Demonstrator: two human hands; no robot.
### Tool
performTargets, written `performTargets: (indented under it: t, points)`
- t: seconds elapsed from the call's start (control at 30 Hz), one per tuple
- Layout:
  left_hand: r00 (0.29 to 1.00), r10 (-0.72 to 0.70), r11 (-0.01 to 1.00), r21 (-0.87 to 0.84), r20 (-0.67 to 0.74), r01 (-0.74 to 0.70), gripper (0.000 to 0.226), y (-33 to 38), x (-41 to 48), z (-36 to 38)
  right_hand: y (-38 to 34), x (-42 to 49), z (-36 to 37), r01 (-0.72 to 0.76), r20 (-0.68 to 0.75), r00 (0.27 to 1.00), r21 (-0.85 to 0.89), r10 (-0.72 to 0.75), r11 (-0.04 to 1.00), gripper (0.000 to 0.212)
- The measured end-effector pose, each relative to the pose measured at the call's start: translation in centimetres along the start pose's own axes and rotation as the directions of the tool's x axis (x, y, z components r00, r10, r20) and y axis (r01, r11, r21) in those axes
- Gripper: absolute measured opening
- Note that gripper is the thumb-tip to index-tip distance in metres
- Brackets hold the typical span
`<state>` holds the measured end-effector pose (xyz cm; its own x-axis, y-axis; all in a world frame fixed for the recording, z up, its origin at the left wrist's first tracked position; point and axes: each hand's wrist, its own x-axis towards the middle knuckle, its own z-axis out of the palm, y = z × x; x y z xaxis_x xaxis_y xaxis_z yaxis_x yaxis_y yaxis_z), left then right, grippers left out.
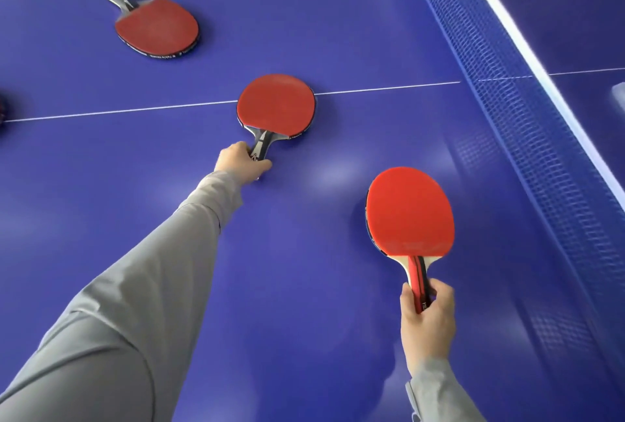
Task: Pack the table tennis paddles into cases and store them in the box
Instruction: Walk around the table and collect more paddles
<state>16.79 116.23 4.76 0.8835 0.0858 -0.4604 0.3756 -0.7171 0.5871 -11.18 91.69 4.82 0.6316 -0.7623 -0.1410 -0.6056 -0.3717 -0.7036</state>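
Three red-faced paddles show on the blue table-tennis table (304, 286). My left hand (240, 161) grips the dark handle of the middle paddle (275, 104), whose blade lies flat across the white centre line. My right hand (426, 316) grips the red-and-black handle of a paddle with a pale wooden neck (410, 213), held just above the table at the lower right. A third paddle (156, 28) with a grey handle lies untouched at the far left. No case or box is in view.
The blue net (527, 137) with its white top band runs diagonally down the right side. A dark object (2, 113) is cut off at the left edge. A pale object (619, 96) sits beyond the net at the right edge.
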Motion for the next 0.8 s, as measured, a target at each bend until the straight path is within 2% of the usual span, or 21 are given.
performTargets:
  t: [0.07, 0.13, 0.37, 0.57, 0.7, 0.8]
  points:
    - [1.0, -0.009, 0.964, -0.265, 0.03, 0.017, 0.009, 0.2, -1.5, 0.3, 0.2, -0.3, -0.3, 0.0, 0.005, 1.0, -0.005, 0.0, 1.0, 0.022]
    - [1.0, -0.01, 0.928, -0.373, -0.006, 0.008, 0.008, -0.2, -3.8, 0.9, 0.4, -0.9, -0.7, -0.004, 0.013, 1.0, 0.009, 0.004, 1.0, 0.024]
    - [0.979, -0.19, 0.862, -0.489, -0.068, 0.133, 0.023, -6.6, -19.3, 7.3, 1.6, -3.8, -3.8, -0.012, 0.081, 0.997, 0.055, 0.007, 0.998, 0.023]
    - [0.921, -0.388, 0.765, -0.568, -0.029, 0.305, 0.025, -11.1, -34.5, 13.9, 4.3, -7.8, -6.6, 0.015, 0.17, 0.985, 0.038, -0.022, 0.999, 0.022]
    - [0.884, -0.467, 0.706, -0.603, -0.002, 0.372, 0.025, -11.1, -39.5, 17.1, 6.3, -10.4, -7.8, 0.027, 0.234, 0.972, 0.014, -0.03, 1.0, 0.023]
    - [0.901, -0.434, 0.73, -0.58, 0.015, 0.361, 0.027, -11.0, -39.9, 17.9, 7.0, -12.0, -8.4, 0.041, 0.269, 0.962, 0.022, -0.045, 0.999, 0.022]
